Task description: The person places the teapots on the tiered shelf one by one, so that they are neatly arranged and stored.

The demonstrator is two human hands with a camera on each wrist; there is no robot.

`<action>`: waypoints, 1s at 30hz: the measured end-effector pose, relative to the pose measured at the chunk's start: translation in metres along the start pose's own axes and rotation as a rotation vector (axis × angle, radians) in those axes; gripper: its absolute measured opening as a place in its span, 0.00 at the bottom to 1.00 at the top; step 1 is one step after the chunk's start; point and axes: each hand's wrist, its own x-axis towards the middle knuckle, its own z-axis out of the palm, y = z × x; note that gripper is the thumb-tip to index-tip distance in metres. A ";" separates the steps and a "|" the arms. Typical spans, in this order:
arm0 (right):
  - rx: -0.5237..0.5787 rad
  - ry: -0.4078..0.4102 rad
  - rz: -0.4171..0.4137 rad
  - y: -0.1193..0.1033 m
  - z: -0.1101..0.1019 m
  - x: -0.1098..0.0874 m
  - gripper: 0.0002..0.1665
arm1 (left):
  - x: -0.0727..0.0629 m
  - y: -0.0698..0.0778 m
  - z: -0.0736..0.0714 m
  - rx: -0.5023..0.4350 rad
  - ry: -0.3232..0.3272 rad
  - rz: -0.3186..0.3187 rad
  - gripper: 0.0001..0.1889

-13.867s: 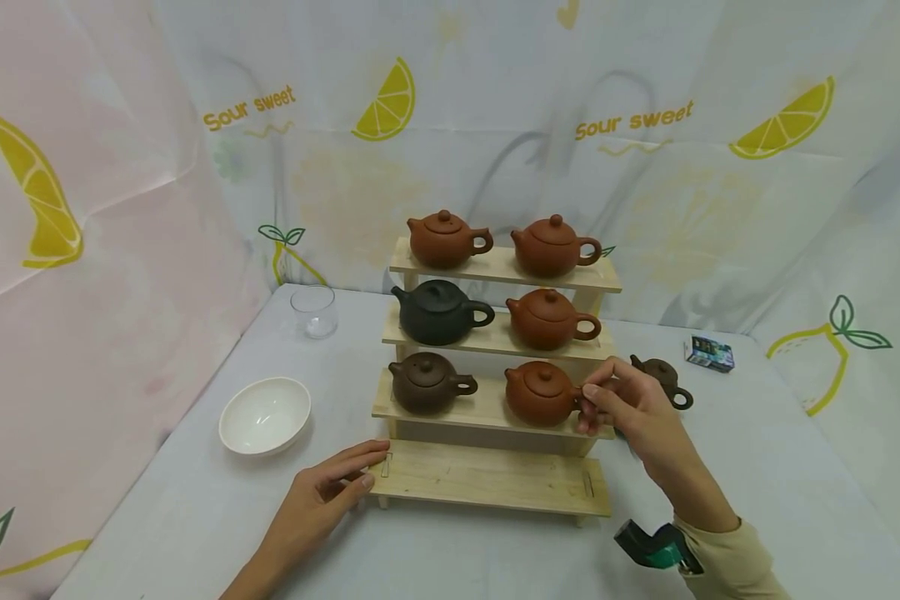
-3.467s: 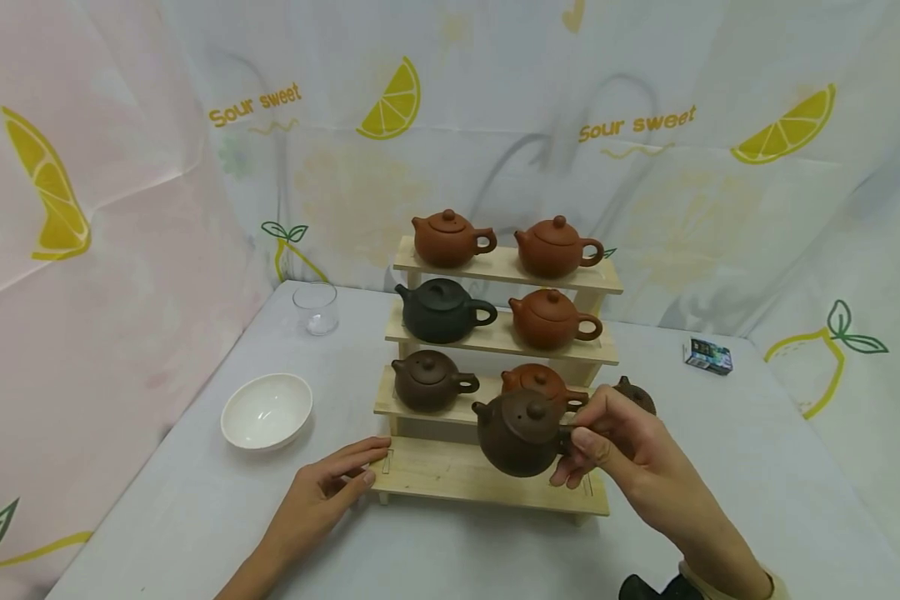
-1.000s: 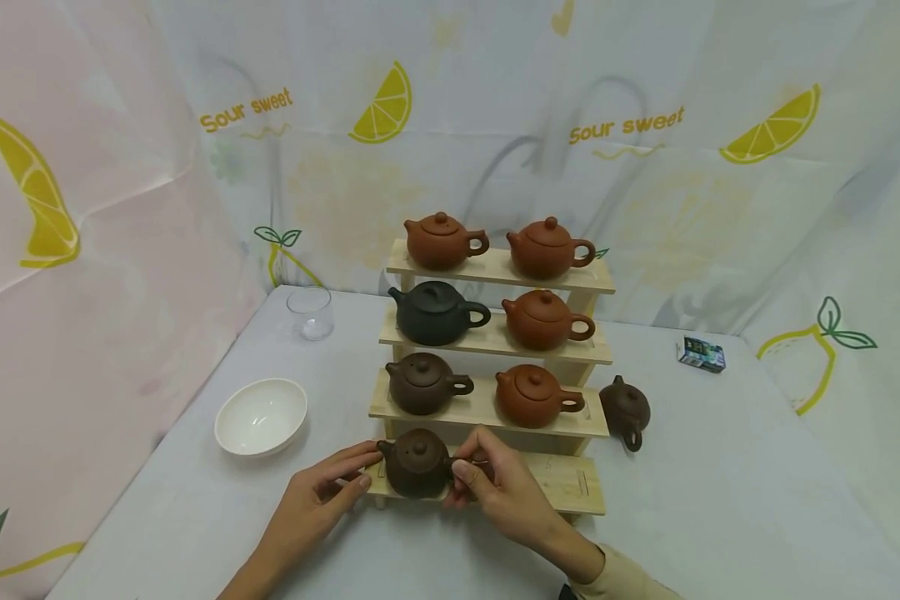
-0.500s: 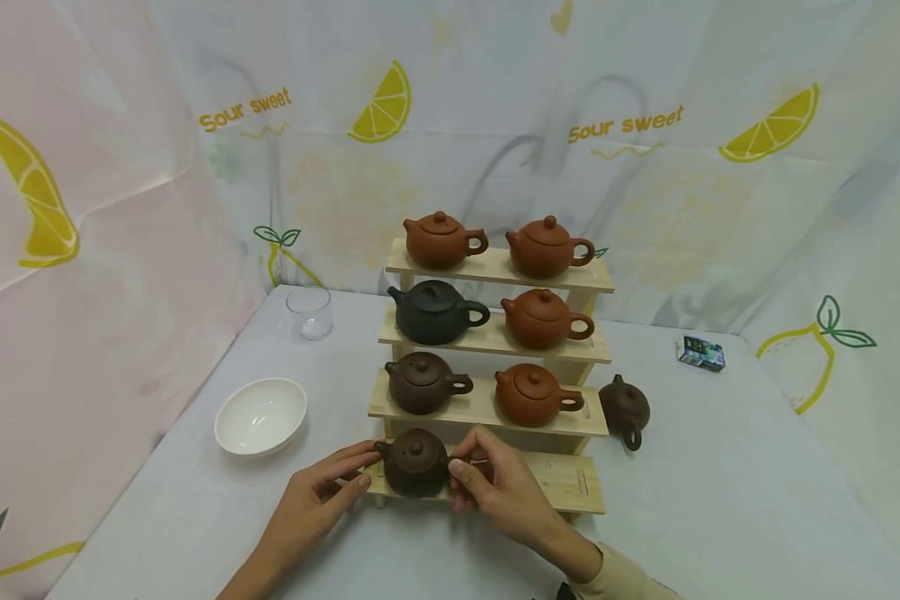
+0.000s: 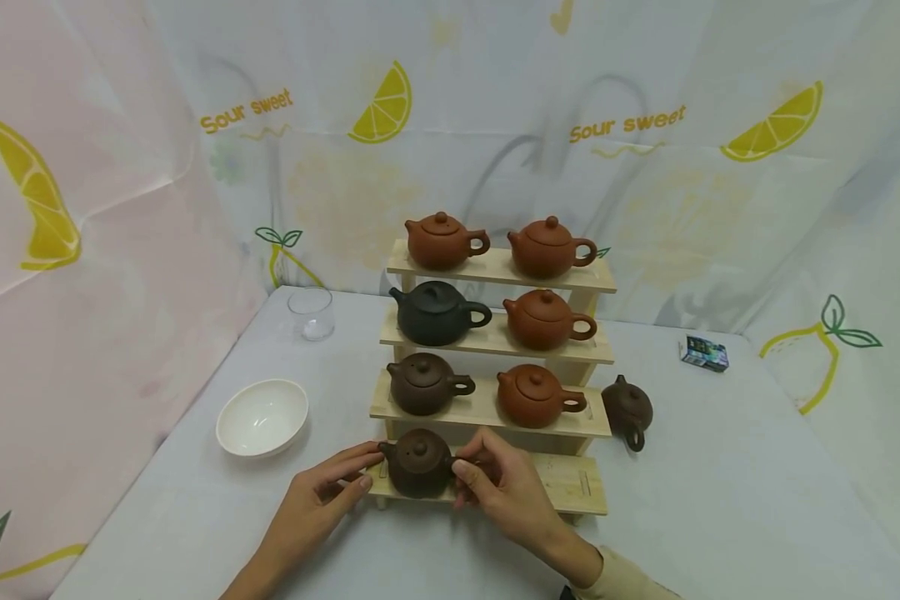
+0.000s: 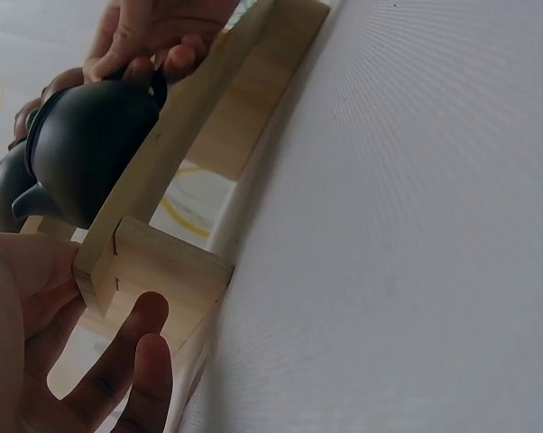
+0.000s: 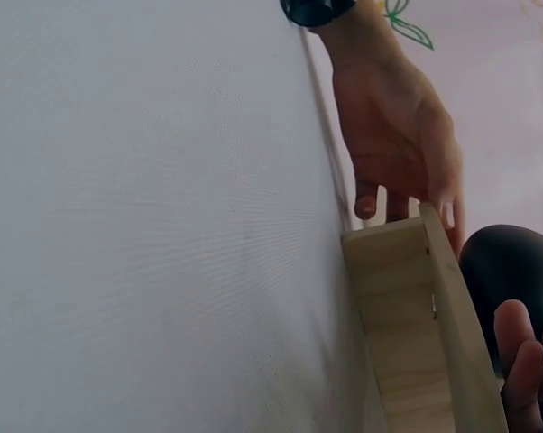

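My right hand [image 5: 512, 492] pinches the handle of a dark brown teapot [image 5: 418, 463], which stands on the left part of the bottom tier of a wooden display rack [image 5: 562, 479]. Its spout points left, towards my left hand [image 5: 311, 500]. The thumb and forefinger of that hand touch the left end of the bottom tier. Below the board, its other fingers [image 6: 145, 388] stretch out loosely in the left wrist view. From the right wrist, the teapot [image 7: 510, 271] shows beside the board's edge, partly behind my right fingers [image 7: 524, 361].
Upper tiers carry orange-brown teapots [image 5: 546, 321], a black one [image 5: 431, 315] and a brown one [image 5: 422, 385]. Another dark teapot [image 5: 627, 407] lies right of the rack, near a small printed box [image 5: 703, 353]. A white bowl [image 5: 262, 418] and glass cup [image 5: 312, 315] stand left.
Earlier, my right hand was at an orange-brown teapot's handle, then carried the dark brown teapot in from the right. It now stands on the bottom tier; little has moved in the last second.
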 end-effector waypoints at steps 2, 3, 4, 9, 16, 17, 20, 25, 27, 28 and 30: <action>0.000 0.007 -0.003 0.000 0.000 0.000 0.03 | 0.000 0.000 0.000 0.001 -0.001 0.005 0.16; 0.001 0.010 0.000 0.001 0.000 0.000 0.03 | 0.000 0.000 0.000 0.001 0.000 0.006 0.16; 0.003 0.013 0.004 0.001 0.000 0.000 0.04 | 0.000 0.000 0.000 0.003 0.002 0.008 0.16; 0.022 0.029 0.032 0.000 0.003 0.000 0.04 | 0.000 -0.001 0.000 0.012 0.011 0.001 0.16; 0.030 0.023 0.008 0.002 0.003 0.000 0.04 | 0.000 -0.002 0.000 0.017 0.008 -0.009 0.16; 0.031 0.017 0.000 0.002 0.002 0.000 0.03 | 0.000 -0.002 0.000 0.015 0.007 -0.008 0.16; 0.032 0.000 -0.018 0.003 0.001 0.000 0.04 | 0.000 -0.002 0.000 0.008 0.002 -0.006 0.16; 0.043 -0.015 -0.026 0.002 0.000 0.000 0.03 | 0.000 -0.001 0.001 0.004 -0.001 0.001 0.16; 0.050 -0.019 -0.024 0.002 -0.001 0.000 0.03 | 0.000 -0.001 0.000 0.004 0.000 -0.001 0.16; 0.053 -0.021 -0.022 0.002 -0.001 0.000 0.03 | 0.000 -0.001 0.000 0.005 0.001 -0.002 0.16; 0.056 -0.026 -0.016 0.001 -0.001 0.000 0.03 | 0.000 -0.001 0.000 0.006 0.004 -0.003 0.16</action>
